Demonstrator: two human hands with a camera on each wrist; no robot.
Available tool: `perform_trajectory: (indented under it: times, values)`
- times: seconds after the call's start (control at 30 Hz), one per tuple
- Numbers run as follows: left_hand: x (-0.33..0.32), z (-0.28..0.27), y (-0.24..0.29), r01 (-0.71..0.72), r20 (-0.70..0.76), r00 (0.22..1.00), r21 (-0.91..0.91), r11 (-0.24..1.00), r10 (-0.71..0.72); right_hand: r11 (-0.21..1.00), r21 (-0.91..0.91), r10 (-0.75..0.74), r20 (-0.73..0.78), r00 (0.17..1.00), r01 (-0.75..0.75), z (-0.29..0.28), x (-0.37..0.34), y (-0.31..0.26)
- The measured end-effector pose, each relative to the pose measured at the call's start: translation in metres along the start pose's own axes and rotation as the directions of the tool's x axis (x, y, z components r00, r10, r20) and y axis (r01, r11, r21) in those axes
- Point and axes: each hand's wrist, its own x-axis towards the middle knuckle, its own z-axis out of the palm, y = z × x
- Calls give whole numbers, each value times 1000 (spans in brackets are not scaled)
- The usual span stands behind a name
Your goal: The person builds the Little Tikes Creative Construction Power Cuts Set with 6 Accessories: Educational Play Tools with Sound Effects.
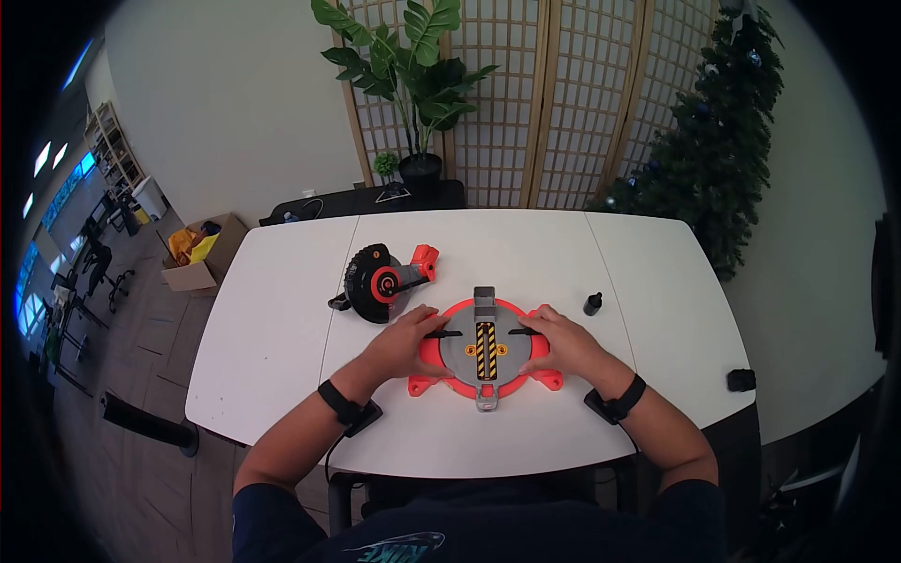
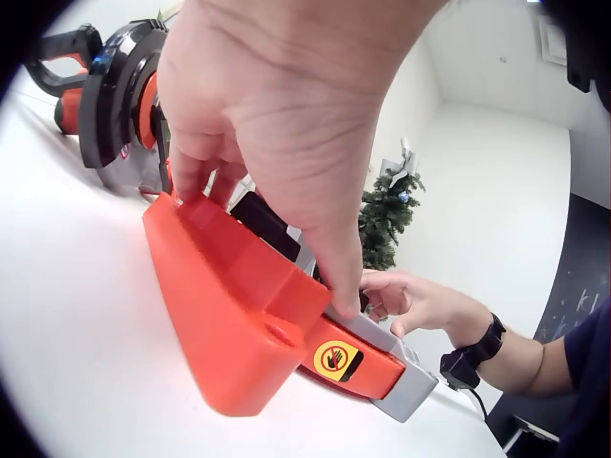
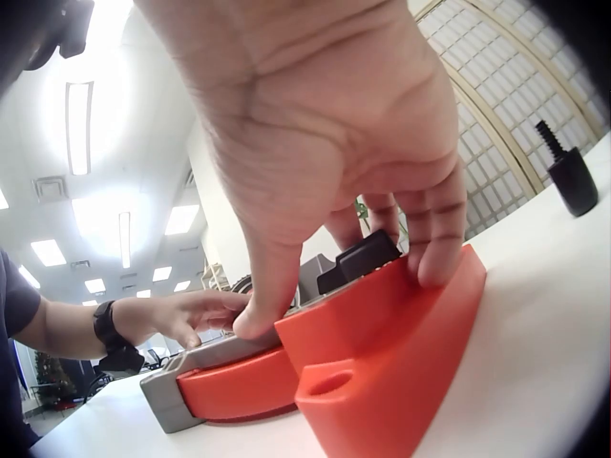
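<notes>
A round toy miter saw base (image 1: 460, 354), grey on top with an orange rim and a black-and-yellow striped strip, lies flat on the white table. My left hand (image 1: 405, 344) grips its left side, thumb at the front of the rim and fingers towards the back. On the opposite side my right hand (image 1: 570, 345) holds it the same way; its thumb and fingers span the orange side block (image 3: 382, 343) in the right wrist view. The separate saw head (image 1: 380, 283), with a black blade guard and an orange handle, lies behind and left of the base.
A small black threaded knob (image 1: 592, 304) stands on the table (image 1: 272, 357) right of the base. A black object (image 1: 740, 380) sits at the table's right edge. Beyond the table are a potted plant (image 1: 419, 169), a decorated tree (image 1: 713, 159) and a cardboard box (image 1: 221, 255).
</notes>
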Motion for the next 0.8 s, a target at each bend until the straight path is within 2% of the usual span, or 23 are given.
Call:
perform_trajectory:
  times: [0.27,0.47,0.57,0.63,0.67,0.73,0.8]
  values:
    - [-1,2,-2,7,-4,1000,-31,999,-7,1000,2,-20,11,1000,20,0,0,0]
    - [0,-16,1,1,33,999,121,993,-5,996,-84,-28,21,999,29,-3,-4,-1]
    - [0,-41,3,50,-25,999,40,998,-49,999,-34,24,64,998,-22,-14,-5,-8]
    - [0,-59,6,112,-126,986,11,994,-109,999,-35,24,55,998,-22,-16,-5,-4]
    - [-2,-64,4,112,-126,986,12,994,-109,999,-35,25,48,999,-23,-17,-6,-1]
    - [-6,-74,-3,45,-277,960,55,997,-28,996,-84,25,16,1000,-24,-17,-9,2]
    - [-9,-82,-7,91,-306,950,72,993,-65,991,-135,23,-17,1000,-25,-20,-12,1]
